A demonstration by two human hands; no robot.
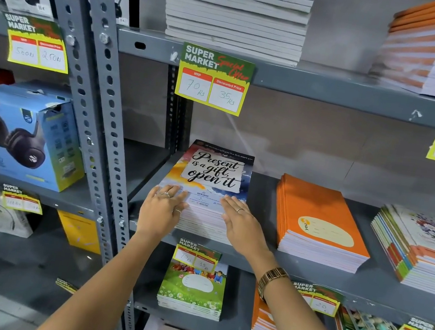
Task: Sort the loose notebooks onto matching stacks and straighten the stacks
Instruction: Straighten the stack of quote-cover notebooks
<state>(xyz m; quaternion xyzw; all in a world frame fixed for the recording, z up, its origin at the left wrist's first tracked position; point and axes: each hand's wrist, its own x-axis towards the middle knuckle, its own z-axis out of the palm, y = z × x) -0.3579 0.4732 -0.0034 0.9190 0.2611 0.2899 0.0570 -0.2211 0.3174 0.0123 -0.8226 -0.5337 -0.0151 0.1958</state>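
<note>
A stack of notebooks with a "Present is a gift, open it" cover (213,177) lies on the grey middle shelf (262,198). My left hand (161,207) rests flat on the stack's near left corner, fingers spread. My right hand (241,223) lies flat on its near right corner and side. Neither hand grips anything. To the right sit an orange notebook stack (319,222) and a floral mixed-colour stack (423,251).
Price tags (214,79) hang from the shelf edges. A blue headphone box (26,132) stands in the left bay behind the perforated upright (99,104). The shelf below holds a green meadow-cover stack (193,287) and more orange notebooks (263,316). Grey and orange stacks fill the shelf above.
</note>
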